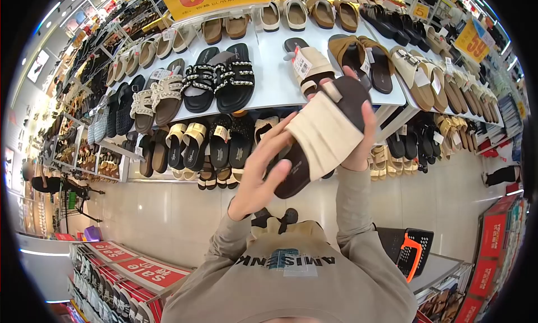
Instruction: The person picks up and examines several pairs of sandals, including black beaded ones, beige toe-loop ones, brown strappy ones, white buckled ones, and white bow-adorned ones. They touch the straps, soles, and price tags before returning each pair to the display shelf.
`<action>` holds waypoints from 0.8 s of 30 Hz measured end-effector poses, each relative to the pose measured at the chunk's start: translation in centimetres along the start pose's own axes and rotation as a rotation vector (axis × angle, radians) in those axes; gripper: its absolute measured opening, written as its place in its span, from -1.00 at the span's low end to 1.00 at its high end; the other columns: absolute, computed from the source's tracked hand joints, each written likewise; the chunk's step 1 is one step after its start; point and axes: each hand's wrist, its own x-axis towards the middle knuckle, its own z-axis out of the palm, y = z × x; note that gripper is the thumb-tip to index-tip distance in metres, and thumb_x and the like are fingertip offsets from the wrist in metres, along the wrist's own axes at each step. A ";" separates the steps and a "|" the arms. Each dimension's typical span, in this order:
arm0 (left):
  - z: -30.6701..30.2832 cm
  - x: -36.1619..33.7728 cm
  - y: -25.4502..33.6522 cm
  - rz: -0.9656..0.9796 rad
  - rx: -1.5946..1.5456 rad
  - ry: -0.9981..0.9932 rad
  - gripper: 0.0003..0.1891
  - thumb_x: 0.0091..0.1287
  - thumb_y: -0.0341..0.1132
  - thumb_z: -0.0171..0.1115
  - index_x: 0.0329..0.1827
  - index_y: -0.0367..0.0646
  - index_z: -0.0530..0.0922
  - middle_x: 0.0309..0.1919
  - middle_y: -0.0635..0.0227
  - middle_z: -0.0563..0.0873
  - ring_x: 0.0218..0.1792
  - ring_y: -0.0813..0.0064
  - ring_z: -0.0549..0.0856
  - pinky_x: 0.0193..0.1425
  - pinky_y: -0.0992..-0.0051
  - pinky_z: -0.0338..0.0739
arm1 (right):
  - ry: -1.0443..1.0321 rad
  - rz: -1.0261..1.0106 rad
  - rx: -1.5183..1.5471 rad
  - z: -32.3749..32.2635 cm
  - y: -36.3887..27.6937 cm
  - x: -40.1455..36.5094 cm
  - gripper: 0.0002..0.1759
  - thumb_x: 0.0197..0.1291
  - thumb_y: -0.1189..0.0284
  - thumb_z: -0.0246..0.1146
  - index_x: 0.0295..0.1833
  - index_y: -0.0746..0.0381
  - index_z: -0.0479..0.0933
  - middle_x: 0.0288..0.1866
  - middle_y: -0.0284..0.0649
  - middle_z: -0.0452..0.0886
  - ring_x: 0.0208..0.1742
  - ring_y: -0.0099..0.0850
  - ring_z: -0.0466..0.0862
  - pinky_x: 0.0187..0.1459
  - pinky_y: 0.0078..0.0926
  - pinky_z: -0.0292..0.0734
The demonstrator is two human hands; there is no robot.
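Note:
A slide sandal [328, 143] with a wide cream strap, a small cream toe loop and a dark brown footbed is held up in front of me, tilted. My right hand [363, 138] grips it by its toe end, thumb along the right edge and fingertips showing at the top. My left hand [260, 177] is at its left side, fingers stretched out against the strap's edge and thumb apart. Just behind, on the white shelf, lies a matching cream sandal [314, 65] with a tag. Brown suede slides [375, 62] stand to its right.
Black studded slides [234, 79] and white woven sandals [168, 98] line the white shelf [269, 93]. A lower rack holds more sandals [195, 146]. Behind me are a red sale rack [137, 261] and a black basket with an orange handle [413, 253]. Pale floor tiles [162, 211] lie below.

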 end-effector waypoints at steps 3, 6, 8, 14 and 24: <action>0.4 -2.2 -1.9 -0.050 -0.151 0.233 -0.12 0.58 0.30 -0.17 0.64 -0.32 0.06 0.60 -0.10 0.21 0.63 0.04 0.21 0.64 0.05 0.18 | 0.204 -0.036 0.033 -1.0 -0.4 0.0 -0.27 0.49 -0.03 -0.05 0.58 0.19 0.17 0.38 0.02 0.51 0.33 0.03 0.60 0.39 0.02 0.49; 3.6 -3.6 -4.5 0.081 -0.258 0.465 0.04 0.48 0.45 -0.12 0.68 -0.28 -0.09 0.60 -0.13 0.20 0.62 0.04 0.23 0.65 0.05 0.15 | 0.316 -0.053 0.130 -0.2 0.0 -0.1 -0.30 0.50 -0.04 -0.06 0.55 0.18 0.21 0.38 -0.01 0.52 0.36 0.04 0.58 0.42 -0.02 0.45; 4.8 -3.7 -5.1 0.088 -0.198 0.455 0.03 0.46 0.45 -0.08 0.69 -0.20 -0.07 0.59 -0.14 0.21 0.61 0.00 0.23 0.66 0.04 0.12 | 0.344 -0.050 0.142 0.7 1.1 -0.6 -0.31 0.52 -0.06 -0.09 0.54 0.15 0.22 0.40 0.01 0.51 0.40 0.06 0.54 0.47 -0.03 0.40; 0.0 1.6 -3.1 0.107 -1.112 0.747 -0.51 0.61 0.17 -0.09 0.23 -0.06 0.44 0.03 0.15 0.63 0.18 0.07 0.63 0.42 0.02 0.47 | 0.298 -0.583 -0.279 2.5 7.4 -5.6 -0.08 0.42 -0.28 0.02 0.54 0.21 0.03 0.52 0.29 0.27 0.50 0.19 0.40 0.51 0.13 0.24; -3.6 5.0 -3.9 -0.230 -1.505 0.238 -0.58 0.61 0.09 -0.04 0.08 -0.13 0.44 -0.25 0.31 0.56 -0.16 0.19 0.69 -0.04 0.21 0.72 | 0.230 -0.624 -0.783 -2.7 13.6 -15.6 0.19 0.16 -0.23 0.42 0.55 0.10 -0.19 0.51 0.51 0.12 0.47 0.21 0.38 0.45 0.16 0.29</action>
